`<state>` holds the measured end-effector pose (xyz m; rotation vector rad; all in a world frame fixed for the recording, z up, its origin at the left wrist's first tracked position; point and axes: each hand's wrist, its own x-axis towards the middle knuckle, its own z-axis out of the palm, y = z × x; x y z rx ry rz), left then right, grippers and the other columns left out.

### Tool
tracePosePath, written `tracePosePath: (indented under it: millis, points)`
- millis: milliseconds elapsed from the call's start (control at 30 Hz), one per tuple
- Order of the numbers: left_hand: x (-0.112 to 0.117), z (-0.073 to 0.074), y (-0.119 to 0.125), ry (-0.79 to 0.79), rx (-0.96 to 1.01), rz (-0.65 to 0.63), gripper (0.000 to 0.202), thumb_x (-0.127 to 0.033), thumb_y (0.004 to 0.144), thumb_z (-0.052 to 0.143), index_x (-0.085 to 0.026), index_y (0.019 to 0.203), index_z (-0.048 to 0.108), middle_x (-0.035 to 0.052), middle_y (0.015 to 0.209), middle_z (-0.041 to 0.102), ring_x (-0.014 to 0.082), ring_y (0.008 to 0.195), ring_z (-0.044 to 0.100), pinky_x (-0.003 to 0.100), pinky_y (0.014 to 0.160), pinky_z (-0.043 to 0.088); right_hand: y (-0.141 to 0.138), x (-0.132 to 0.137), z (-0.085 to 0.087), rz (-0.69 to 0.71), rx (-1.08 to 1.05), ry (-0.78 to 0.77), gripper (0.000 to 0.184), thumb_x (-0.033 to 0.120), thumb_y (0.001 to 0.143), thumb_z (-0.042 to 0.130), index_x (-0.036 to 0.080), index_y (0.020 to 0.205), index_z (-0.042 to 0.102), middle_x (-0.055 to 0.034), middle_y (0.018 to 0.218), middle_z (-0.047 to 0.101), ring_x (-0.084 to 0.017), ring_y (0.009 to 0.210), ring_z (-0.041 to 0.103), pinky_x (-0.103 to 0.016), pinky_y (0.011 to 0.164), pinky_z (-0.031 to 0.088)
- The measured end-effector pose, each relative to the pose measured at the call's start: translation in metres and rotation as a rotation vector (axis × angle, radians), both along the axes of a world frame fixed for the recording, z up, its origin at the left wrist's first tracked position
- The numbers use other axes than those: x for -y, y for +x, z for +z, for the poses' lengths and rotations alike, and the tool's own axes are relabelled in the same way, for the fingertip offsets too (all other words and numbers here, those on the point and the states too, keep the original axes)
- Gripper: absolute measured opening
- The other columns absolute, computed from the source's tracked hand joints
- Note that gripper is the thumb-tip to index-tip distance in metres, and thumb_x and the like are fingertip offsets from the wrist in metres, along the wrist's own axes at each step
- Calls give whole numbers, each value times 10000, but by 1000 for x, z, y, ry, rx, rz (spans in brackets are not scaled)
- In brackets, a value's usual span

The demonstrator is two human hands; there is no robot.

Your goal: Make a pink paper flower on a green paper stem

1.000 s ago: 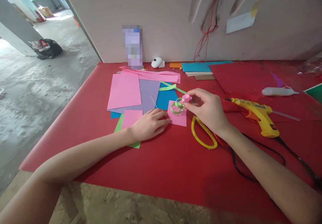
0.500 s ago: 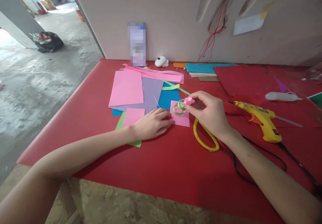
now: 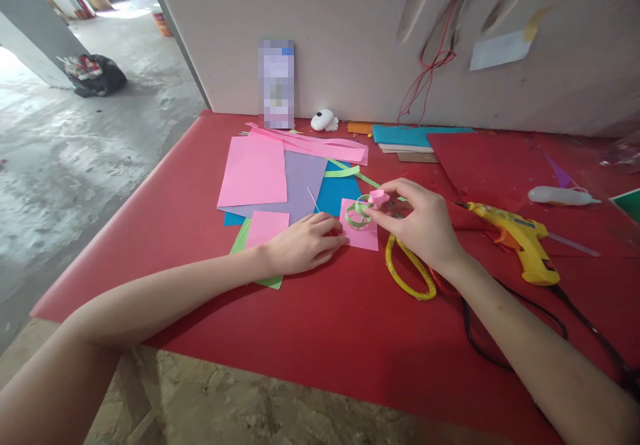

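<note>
My right hand [image 3: 423, 222] pinches a small folded pink paper piece [image 3: 379, 197], with a curled green paper strip [image 3: 358, 214] beside it. Whether the pink piece and the curl are joined, I cannot tell. Both are over a small pink paper square [image 3: 367, 237]. My left hand [image 3: 307, 242] is closed, its fingertips at the square's left edge. A thin white stick [image 3: 312, 198] runs through its fingers. Under that wrist are another pink piece [image 3: 267, 226] and green paper [image 3: 270, 282]. Yellow-handled scissors [image 3: 407, 275] lie below my right hand, their blades hidden.
A yellow glue gun [image 3: 520, 235] with a black cord lies at right, near a white bottle [image 3: 563, 195]. Pink [image 3: 253, 170], purple [image 3: 305, 177] and blue [image 3: 337, 190] sheets overlap behind my left hand. A phone [image 3: 277, 85] leans on the wall beside a white case [image 3: 323, 120].
The whole view has shifted slightly. Both hands stay in nearly the same place over the pink square, and the right hand still pinches the pink paper piece.
</note>
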<state>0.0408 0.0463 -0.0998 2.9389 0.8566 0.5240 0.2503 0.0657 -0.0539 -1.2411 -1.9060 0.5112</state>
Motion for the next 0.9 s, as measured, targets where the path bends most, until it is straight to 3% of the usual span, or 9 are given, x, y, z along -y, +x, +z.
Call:
tracePosePath:
  millis: [400,667,900]
  points:
    - [-1,-2,-1,-7,13,-11,298,-190,934,422,-141,1125,646,154,1138,629,229,1025,555,388,868,529,8,-5,8,79,-31,-95,101,285,707,648,212,777,647,-33,818,659,-168,713,585,-309,600,467]
    - [0,-1,0,12,-1,3,302,-187,935,413,-149,1116,652,136,1120,634,216,989,550,360,830,535,14,-11,6,97,-114,-231,137,328,701,665,213,776,659,-21,796,688,-166,713,595,-295,584,480]
    - [-1,-2,-1,37,13,-9,298,-188,929,428,-135,1118,652,135,1112,636,218,970,540,355,822,536,13,-11,4,105,-183,-279,211,401,698,711,206,765,667,-30,803,698,-178,752,622,-326,667,519]
